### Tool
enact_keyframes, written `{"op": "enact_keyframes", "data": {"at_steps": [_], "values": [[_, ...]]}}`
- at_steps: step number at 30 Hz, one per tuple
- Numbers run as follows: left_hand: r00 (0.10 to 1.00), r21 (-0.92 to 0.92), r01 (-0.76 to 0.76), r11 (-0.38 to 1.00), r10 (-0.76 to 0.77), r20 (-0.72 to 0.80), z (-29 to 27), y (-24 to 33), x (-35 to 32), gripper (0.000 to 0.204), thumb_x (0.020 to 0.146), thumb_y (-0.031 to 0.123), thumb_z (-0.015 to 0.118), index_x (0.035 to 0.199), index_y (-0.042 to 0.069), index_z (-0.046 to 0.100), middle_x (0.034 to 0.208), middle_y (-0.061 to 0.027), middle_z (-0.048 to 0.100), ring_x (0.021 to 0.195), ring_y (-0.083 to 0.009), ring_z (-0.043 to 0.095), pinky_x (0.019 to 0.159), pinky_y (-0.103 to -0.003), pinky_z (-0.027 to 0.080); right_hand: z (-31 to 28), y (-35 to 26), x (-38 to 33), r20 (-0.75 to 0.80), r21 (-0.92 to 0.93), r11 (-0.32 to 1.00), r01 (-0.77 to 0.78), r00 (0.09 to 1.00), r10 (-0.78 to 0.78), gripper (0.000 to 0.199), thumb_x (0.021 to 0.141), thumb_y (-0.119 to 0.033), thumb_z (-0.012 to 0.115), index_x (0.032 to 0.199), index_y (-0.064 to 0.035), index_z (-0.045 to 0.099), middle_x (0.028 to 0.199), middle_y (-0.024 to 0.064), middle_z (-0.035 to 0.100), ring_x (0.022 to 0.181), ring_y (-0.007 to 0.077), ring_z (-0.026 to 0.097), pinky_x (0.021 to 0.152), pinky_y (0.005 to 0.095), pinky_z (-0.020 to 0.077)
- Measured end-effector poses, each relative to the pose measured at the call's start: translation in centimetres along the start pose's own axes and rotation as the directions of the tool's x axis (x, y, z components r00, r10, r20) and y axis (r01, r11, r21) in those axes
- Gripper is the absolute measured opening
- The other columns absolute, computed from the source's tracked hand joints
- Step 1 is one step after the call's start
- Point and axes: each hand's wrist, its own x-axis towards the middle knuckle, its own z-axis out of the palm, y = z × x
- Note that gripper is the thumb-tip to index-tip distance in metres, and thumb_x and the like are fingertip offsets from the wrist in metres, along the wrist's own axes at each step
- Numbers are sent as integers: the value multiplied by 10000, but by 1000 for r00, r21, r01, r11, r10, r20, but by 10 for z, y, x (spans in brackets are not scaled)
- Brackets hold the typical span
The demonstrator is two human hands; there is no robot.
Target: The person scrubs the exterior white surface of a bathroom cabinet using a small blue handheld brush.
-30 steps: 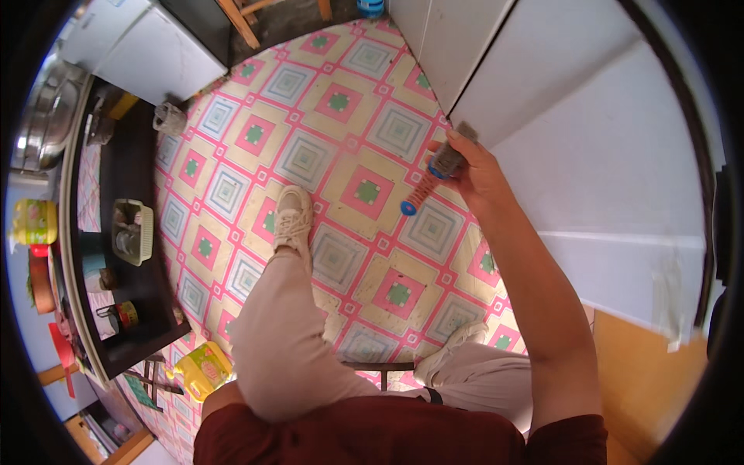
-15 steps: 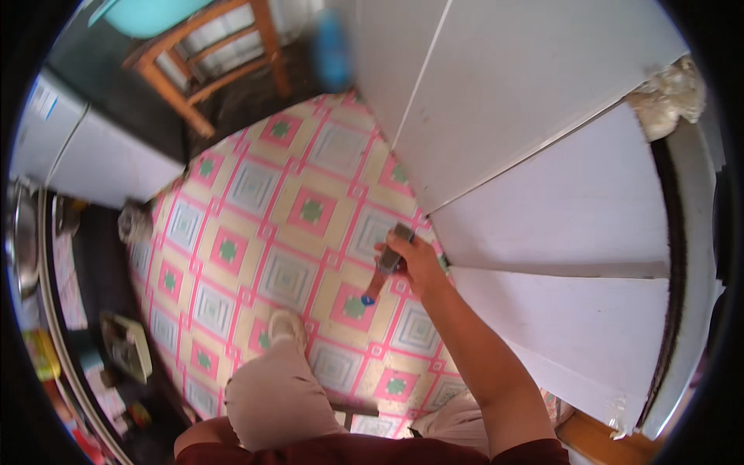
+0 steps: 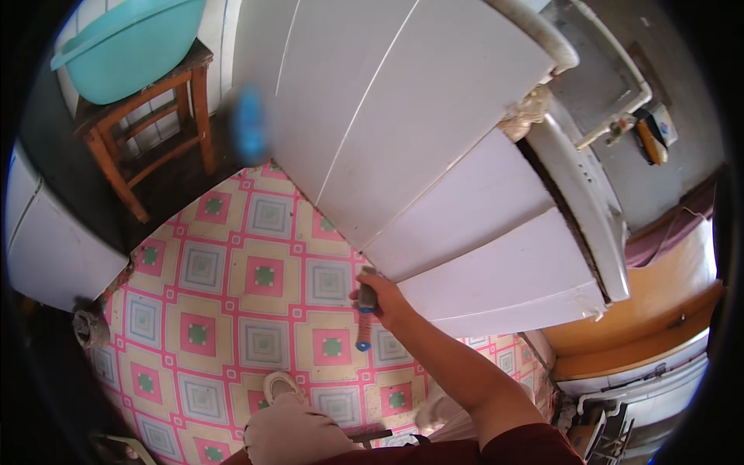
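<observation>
My right hand (image 3: 384,300) is closed around a short tool (image 3: 369,293). A dark grey, block-like part of it shows between my thumb and fingers. From under the hand a reddish-brown ribbed handle (image 3: 363,329) with blue ends hangs down over the patterned floor (image 3: 267,273). What kind of tool it is I cannot make out. Pale panels (image 3: 480,271) stand just to the right of the hand. My left hand is out of the picture.
At the far left a turquoise basin (image 3: 132,54) rests on a wooden stool (image 3: 147,128). Beyond the floor is a blurred blue object (image 3: 249,124). A white sink (image 3: 585,194) with a pipe is at the right. My shoe (image 3: 280,383) is on the floor, lower middle.
The view has swung to the right, bringing the sink and wall into sight. The tool stays in my right hand, its handle now hanging more upright.
</observation>
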Motion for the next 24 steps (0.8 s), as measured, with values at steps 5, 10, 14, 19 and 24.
{"op": "enact_keyframes", "data": {"at_steps": [5,10,14,19,24], "values": [[815,735,-527,427,499,295,-37,35,-3,321,882,313,516,922,30,663,860,-89,679,803,-186,634,719,-303,488,69,-71,-47,273,-196,954,226,947,-169,401,844,-305,615,1093,-16,488,971,153,611,832,216,622,729,332,524],[639,-500,-685,529,767,-64,-102,221,-139,495,930,381,476,1195,-33,532,1044,-132,641,946,-206,609,883,-358,456,100,-107,-69,442,-270,898,347,873,-205,446,851,-306,614,1138,1,465,999,166,606,911,243,620,781,346,518],[412,-760,-573,307,909,56,-108,335,-231,587,936,423,446,1239,-79,444,933,-144,648,877,-223,616,828,-329,470,103,-131,-77,477,-91,941,326,844,-246,524,826,-338,655,1170,1,453,1014,172,602,913,244,617,779,369,514],[308,-625,-750,216,951,-41,-131,396,-259,338,937,318,475,1095,32,560,719,-36,567,555,-103,521,509,-246,417,78,-209,-142,563,-584,250,772,607,-561,421,869,-319,618,1132,4,557,992,89,623,958,149,567,790,311,461],[221,-381,-924,33,860,-460,-172,459,-256,245,939,208,451,1098,54,555,742,-14,544,521,-55,435,476,-208,371,-32,-310,-194,476,-879,-467,91,162,-865,379,835,-153,615,1189,-27,559,1085,158,614,1038,269,575,917,363,428]]}}
